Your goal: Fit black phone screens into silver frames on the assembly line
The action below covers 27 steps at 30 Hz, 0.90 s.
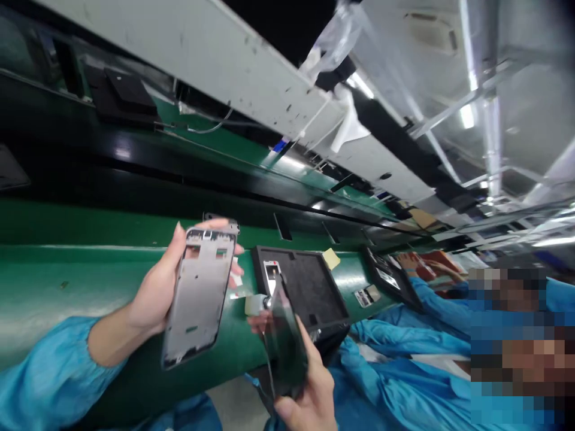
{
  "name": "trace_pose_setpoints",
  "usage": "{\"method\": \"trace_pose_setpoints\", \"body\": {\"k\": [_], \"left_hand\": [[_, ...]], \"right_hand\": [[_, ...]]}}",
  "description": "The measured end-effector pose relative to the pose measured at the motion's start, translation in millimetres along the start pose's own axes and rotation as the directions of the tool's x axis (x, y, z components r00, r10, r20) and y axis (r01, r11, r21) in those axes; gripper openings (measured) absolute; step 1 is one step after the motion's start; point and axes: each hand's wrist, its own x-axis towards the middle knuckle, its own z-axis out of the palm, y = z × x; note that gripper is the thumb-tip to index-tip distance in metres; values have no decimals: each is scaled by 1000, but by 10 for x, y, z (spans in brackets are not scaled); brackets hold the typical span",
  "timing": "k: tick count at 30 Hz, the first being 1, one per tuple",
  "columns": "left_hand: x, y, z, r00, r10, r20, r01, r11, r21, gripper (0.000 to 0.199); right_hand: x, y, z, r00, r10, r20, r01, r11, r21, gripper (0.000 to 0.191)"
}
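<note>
My left hand (155,290) holds a grey metal phone frame (199,295) upright, its inner side facing me, above the green workbench (58,281). My right hand (305,383) grips a dark glass screen panel (285,335) by its lower end, tilted edge-on, just right of the frame. A black foam fixture tray (309,287) lies on the bench right behind the panel, with a small part in its top left corner.
A second black tray (393,278) lies farther right, where co-workers in blue sleeves (431,299) work. A yellow sticky note (331,258) sits by the first tray. A dark conveyor belt (135,179) runs behind the bench, under a white overhead rail (224,60).
</note>
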Motion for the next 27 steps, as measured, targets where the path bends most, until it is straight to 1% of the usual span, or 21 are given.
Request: {"method": "trace_pose_setpoints", "body": {"k": [1,2,3,5,7,9,11,16,19,21,23,25,26,27], "left_hand": [[37,-11,-9,997,41,-65,-38,998,47,58],[68,-16,-18,991,80,-112,-70,993,92,58],[90,-11,-27,983,111,-146,-92,987,132,58],[105,22,-37,975,155,-161,-124,974,188,58],[93,73,-37,968,175,-177,-135,966,220,57],[75,120,-32,959,197,-204,-147,960,238,56],[63,149,-30,955,221,-200,-167,953,254,55],[46,158,-56,957,258,-135,-212,935,284,56],[24,151,-111,957,275,-92,-238,925,295,60],[15,153,-172,959,283,-5,-265,906,330,55],[17,164,-239,954,271,125,-299,864,405,46],[29,185,-297,936,245,254,-343,804,487,41],[37,199,-318,928,237,289,-359,776,519,40],[43,216,-333,922,242,300,-375,750,544,40]], "right_hand": [[59,-53,-12,994,-53,97,57,998,-33,59],[115,-91,-19,983,-91,161,102,993,-59,59],[162,-115,-21,974,-105,200,123,989,-80,59],[219,-130,-13,968,-96,231,122,988,-100,59],[233,-119,5,961,-84,264,112,989,-93,59],[225,-104,29,958,-73,277,98,992,-80,59],[219,-96,55,956,-71,284,94,993,-67,60],[240,-103,100,949,-68,306,89,995,-54,60],[275,-93,139,946,-68,316,77,997,-16,60],[300,-71,209,947,-83,310,77,997,30,61],[317,-37,320,953,-98,288,70,992,109,64],[319,5,449,965,-94,244,44,978,206,69],[314,25,506,970,-85,226,27,968,248,71],[303,43,550,974,-76,212,14,959,283,74]]}}
